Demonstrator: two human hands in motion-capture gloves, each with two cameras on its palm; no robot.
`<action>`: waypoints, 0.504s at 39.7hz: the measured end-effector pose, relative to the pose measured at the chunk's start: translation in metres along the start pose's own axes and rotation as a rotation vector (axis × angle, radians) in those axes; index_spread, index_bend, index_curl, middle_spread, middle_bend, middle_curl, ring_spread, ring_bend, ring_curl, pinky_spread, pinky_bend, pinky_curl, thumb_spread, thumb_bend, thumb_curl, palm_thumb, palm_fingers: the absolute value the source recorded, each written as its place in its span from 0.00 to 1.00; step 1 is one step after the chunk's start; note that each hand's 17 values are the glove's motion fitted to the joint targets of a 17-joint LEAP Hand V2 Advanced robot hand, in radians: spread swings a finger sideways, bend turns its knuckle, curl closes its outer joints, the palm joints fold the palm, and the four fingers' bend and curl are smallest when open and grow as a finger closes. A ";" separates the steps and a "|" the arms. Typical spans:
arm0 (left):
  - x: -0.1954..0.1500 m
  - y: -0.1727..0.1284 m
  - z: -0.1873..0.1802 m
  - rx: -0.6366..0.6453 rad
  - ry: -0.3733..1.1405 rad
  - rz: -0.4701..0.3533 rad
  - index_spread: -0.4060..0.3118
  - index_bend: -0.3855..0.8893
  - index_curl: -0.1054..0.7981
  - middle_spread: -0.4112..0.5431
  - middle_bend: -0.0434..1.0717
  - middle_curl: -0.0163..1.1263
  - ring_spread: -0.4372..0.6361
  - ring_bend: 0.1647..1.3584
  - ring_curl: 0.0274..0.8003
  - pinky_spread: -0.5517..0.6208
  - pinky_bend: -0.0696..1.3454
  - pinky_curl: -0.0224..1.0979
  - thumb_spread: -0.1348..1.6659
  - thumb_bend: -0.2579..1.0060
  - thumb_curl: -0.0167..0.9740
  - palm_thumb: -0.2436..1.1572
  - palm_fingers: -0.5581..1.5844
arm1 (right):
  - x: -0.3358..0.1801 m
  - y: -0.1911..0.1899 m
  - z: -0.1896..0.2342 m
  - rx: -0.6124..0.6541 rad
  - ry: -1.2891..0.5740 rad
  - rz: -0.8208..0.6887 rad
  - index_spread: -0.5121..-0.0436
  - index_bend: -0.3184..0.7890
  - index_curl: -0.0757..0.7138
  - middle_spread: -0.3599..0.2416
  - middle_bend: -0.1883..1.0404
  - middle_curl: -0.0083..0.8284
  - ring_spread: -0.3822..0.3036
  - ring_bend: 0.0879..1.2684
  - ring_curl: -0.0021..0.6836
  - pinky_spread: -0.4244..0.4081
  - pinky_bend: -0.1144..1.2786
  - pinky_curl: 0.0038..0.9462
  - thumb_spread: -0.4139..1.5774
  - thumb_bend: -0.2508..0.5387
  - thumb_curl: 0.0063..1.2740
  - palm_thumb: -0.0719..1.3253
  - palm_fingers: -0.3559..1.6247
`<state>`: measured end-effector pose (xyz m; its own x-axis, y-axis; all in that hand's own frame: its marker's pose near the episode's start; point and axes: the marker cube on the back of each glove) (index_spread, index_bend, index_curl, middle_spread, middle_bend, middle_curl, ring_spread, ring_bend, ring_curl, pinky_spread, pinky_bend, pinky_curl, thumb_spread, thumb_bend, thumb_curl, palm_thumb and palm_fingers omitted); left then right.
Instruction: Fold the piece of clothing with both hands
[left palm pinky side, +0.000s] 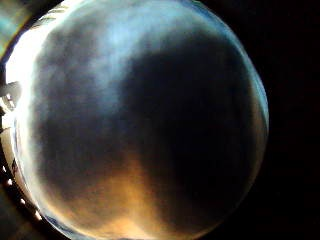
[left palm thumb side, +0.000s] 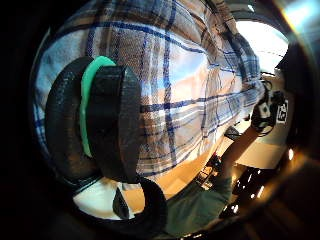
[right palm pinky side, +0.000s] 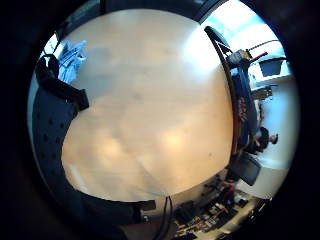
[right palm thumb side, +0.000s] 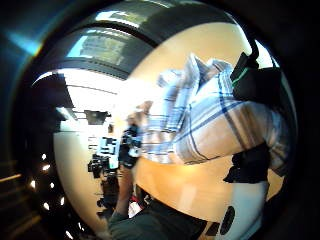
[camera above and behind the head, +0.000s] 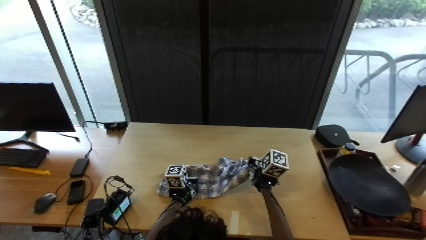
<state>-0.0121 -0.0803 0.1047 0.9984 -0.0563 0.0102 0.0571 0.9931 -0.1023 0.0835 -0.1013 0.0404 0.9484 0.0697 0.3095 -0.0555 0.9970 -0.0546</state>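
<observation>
A: Item: plaid shirt (camera above and behind the head: 212, 181), bunched on the wooden table (camera above and behind the head: 200, 145) near the front edge. Holders?

B: Left hand (camera above and behind the head: 180, 192) pinches one end, thumb on the cloth; right hand (camera above and behind the head: 261, 180) grips the other end.

A: Risk?

B: Likely a crooked fold. The cloth is rumpled, so uneven lifting could trap creases or let an end slip.

A: Labels, writing?

B: None readable on the shirt.

no readable text, no labels, no brands, no numbers, no signs on anything
</observation>
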 end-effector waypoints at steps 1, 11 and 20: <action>0.001 0.000 0.000 -0.006 0.007 0.005 0.43 0.45 0.57 0.57 0.20 0.31 0.78 0.24 0.40 0.82 0.31 0.30 0.86 0.20 0.22 0.25 0.33 | -0.005 -0.004 -0.004 0.014 -0.015 0.001 0.40 0.40 0.46 0.22 0.33 0.41 0.16 0.46 0.66 0.21 0.54 0.38 0.59 0.29 0.49 0.82 0.71; 0.025 0.007 -0.015 -0.123 0.411 0.186 0.43 0.46 0.59 0.57 0.20 0.31 0.78 0.24 0.39 0.83 0.31 0.30 0.82 0.18 0.22 0.20 0.35 | -0.088 -0.026 -0.054 0.152 -0.104 -0.134 0.41 0.40 0.47 0.22 0.33 0.47 0.16 0.41 0.68 0.25 0.49 0.36 0.51 0.29 0.53 0.85 0.73; 0.005 0.000 -0.063 0.066 0.588 0.147 0.43 0.44 0.58 0.57 0.19 0.31 0.75 0.22 0.38 0.78 0.36 0.33 0.82 0.21 0.23 0.24 0.40 | -0.182 -0.042 -0.063 0.156 -0.114 -0.301 0.42 0.41 0.49 0.19 0.31 0.50 0.15 0.36 0.68 0.18 0.48 0.36 0.45 0.28 0.55 0.84 0.74</action>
<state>-0.0068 -0.0872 0.0421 0.8321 0.0538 -0.5520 -0.0635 0.9980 0.0016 -0.0670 -0.1581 -0.0738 0.8891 -0.2334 0.3937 0.1660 0.9661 0.1979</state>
